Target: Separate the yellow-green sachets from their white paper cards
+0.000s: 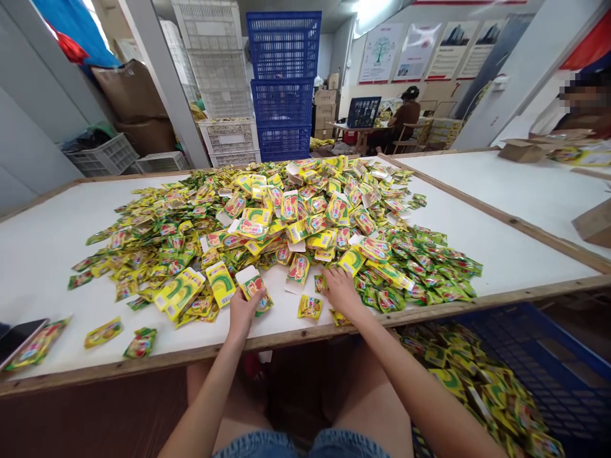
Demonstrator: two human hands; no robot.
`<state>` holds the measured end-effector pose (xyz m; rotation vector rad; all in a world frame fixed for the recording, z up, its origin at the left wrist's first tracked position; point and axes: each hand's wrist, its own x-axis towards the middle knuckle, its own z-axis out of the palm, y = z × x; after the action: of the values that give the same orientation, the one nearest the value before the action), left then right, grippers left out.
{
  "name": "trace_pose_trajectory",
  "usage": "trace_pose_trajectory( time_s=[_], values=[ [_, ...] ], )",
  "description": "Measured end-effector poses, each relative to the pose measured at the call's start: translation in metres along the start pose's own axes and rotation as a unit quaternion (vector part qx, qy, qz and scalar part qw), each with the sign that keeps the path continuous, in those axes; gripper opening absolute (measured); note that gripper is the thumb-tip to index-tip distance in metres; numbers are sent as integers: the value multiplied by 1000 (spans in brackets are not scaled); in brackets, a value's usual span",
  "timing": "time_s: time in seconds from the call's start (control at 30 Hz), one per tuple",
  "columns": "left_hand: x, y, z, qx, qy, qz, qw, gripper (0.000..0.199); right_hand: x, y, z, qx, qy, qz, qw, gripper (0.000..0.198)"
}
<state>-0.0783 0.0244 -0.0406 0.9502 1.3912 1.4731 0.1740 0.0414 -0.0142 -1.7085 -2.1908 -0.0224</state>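
Note:
In my left hand (pixel 243 313) is a small green-and-red carton (pixel 256 287) with its white end flap standing open, held just above the table near its front edge. The fingers of my right hand (pixel 342 291) are curled down at the edge of the pile, closed on a small green-and-red packet (pixel 319 284). One yellow packet (pixel 310 307) lies on the white surface between the hands. Flat yellow cartons (pixel 220 284) rest left of my left hand. Ahead, a large heap mixes cartons (pixel 254 222) with yellow packets and green packets (pixel 420 267).
A wooden rim (pixel 143 366) borders the white table (pixel 42 219). A phone-like device (pixel 21 340) lies at the left corner. Below right stands a blue crate (pixel 534 362) full of packets. Stacked crates (pixel 284 102) rise behind; a person (pixel 405 117) sits at another table.

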Motion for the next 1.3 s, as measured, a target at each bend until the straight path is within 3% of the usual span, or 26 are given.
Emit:
trace_pose_trajectory(
  time_s=[0.13,0.23,0.37,0.47,0.6,0.77,0.93,1.0,1.1,1.17,1.3],
  values=[
    [-2,1,0,-24,-11,-27,999,46,-1,-1,-1,-1,11,13,1000,14],
    [-8,4,2,-61,-52,-43,996,45,-4,-1,-16,82,23,-4,996,7],
    [-13,13,6,-99,-81,-74,989,44,4,-10,-41,233,-86,-62,967,16],
    [-16,18,5,-104,-84,-90,987,41,17,-18,-47,252,-179,-104,945,9],
    [-23,19,5,-138,-107,-101,980,40,32,-23,-31,223,-239,-136,935,15],
    [-33,18,12,-112,-121,-112,980,36,20,-33,-3,155,-188,-69,967,21],
    [-34,15,18,-48,-164,-97,981,32,-7,-41,4,165,-192,-26,967,36],
    [-34,14,18,-31,-175,-92,980,31,-13,-43,4,208,-225,-17,952,35],
    [-34,14,17,-30,-189,-93,977,30,-15,-46,2,286,-249,-29,925,18],
    [-34,14,15,-36,-199,-90,975,30,-11,-47,-5,366,-233,-35,900,11],
    [-35,13,14,-17,-235,-73,969,30,10,-56,-30,554,-138,2,821,17]
  ],
)
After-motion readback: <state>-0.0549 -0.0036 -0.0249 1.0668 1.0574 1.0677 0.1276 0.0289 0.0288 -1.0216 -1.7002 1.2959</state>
